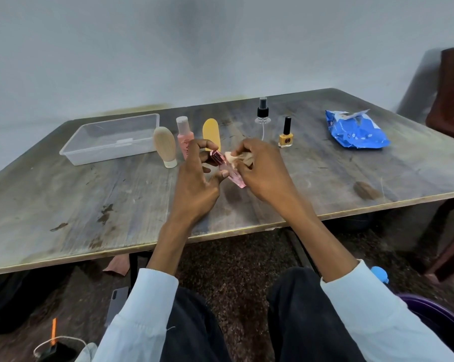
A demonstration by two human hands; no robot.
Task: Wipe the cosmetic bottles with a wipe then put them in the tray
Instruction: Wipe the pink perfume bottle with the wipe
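My left hand [194, 184] pinches a slim pink bottle [237, 181] with a pink metallic cap, held tilted above the table. My right hand [262, 168] grips a crumpled whitish wipe [233, 158] pressed against the bottle's upper part. A clear plastic tray [111, 147] lies at the back left with nothing visible in it. In a row behind my hands stand a beige bottle [164, 145], a pink bottle [184, 134], a yellow bottle [211, 133], a clear spray bottle [263, 117] and a yellow nail polish [286, 134].
A blue wipe pack [356, 130], torn open, lies at the back right of the worn wooden table [90, 205]. A dark chair [453, 100] stands at the right. The table's front edge runs just below my wrists.
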